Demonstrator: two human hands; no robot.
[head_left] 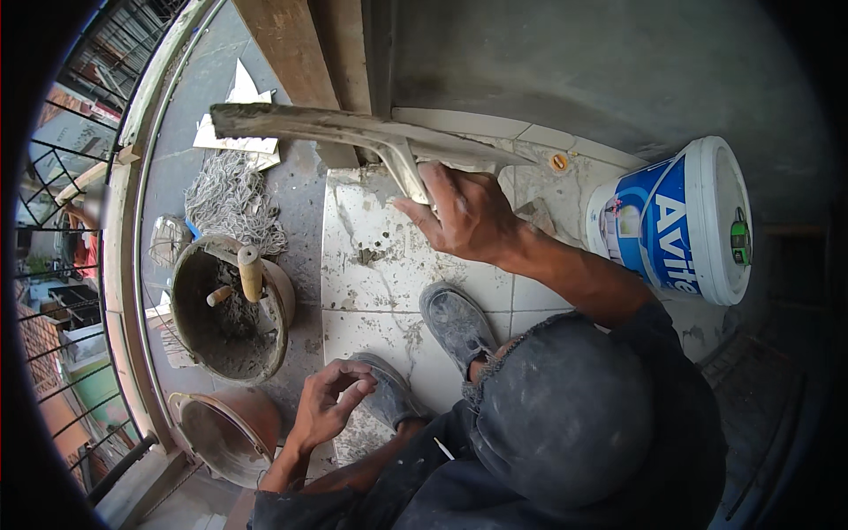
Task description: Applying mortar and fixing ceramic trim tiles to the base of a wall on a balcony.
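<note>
My right hand grips the pale handle of a long plastering float. The float's mortar-smeared blade reaches left across the far edge of the white tiles, close to a wooden post. Loosely curled and apart from any tool, my left hand hangs above a dusty dark shoe, with nothing visible in its fingers. To the left of it stands a mortar bucket with wet grey mortar inside, and two wooden tool handles stick up out of it.
Below the mortar bucket is a reddish bucket with a wire handle. A white pail with a blue label stands at the right by the grey wall. Tangled grey string and broken white pieces lie far left, beside a railing.
</note>
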